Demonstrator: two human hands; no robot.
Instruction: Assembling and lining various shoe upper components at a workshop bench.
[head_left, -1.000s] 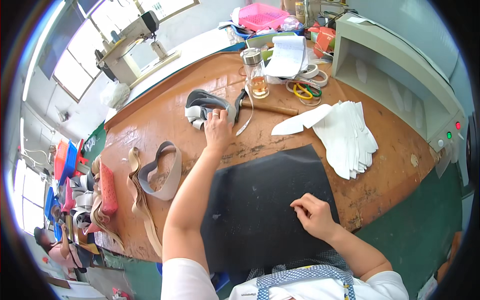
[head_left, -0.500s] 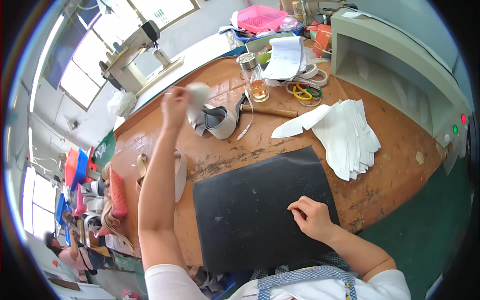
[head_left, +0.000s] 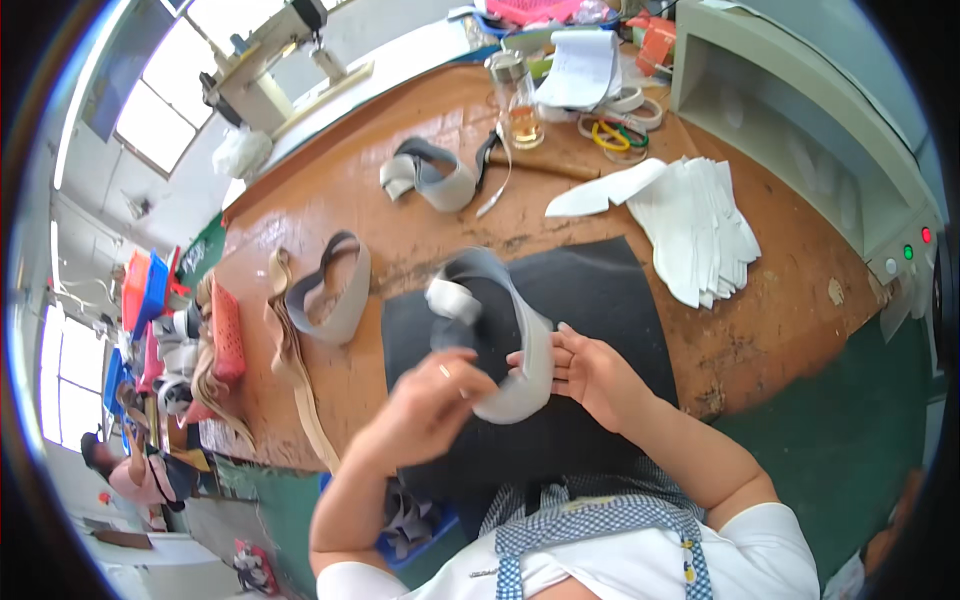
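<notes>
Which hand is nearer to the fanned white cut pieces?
Right: the right hand, at the grey band, sits left of the white pieces and closer to the body; the left hand is farther left.

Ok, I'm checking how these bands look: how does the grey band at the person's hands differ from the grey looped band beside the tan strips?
The handled band is over the black mat, touched by the right hand; the looped band rests untouched on the brown tabletop. The handled band shows a blurred pale curl near its far end; the looped band shows none. Both have pale outsides and darker insides.
</notes>
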